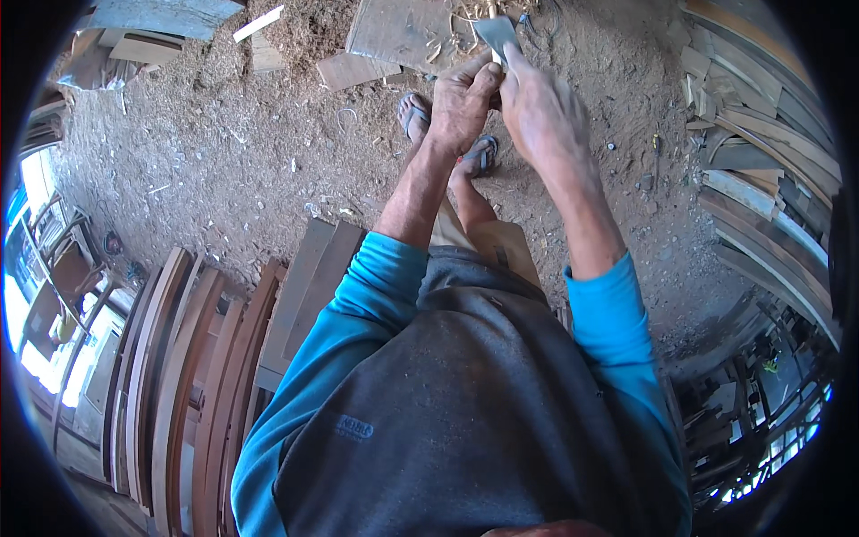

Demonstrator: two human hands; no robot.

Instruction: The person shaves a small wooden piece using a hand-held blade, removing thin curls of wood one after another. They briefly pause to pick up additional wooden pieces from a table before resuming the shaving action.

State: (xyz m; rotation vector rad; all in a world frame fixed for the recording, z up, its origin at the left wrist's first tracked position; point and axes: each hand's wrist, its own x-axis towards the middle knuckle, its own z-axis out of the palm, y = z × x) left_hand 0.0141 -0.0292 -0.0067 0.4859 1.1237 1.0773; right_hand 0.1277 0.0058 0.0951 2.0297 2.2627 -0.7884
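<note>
Left hand (465, 103) fingers grip pale stick (497, 56) behind grey blade (495, 34); right hand (544, 112) grasps blade; stick likely light, stiff; hold behind blade

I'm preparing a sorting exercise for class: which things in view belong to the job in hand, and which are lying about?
In the job:
pale wooden stick, in the left hand
flat metal blade, apparently in the right hand

Lying about, seemingly:
long boards, lower left
piled wood pieces, right
broad board, top centre
</note>
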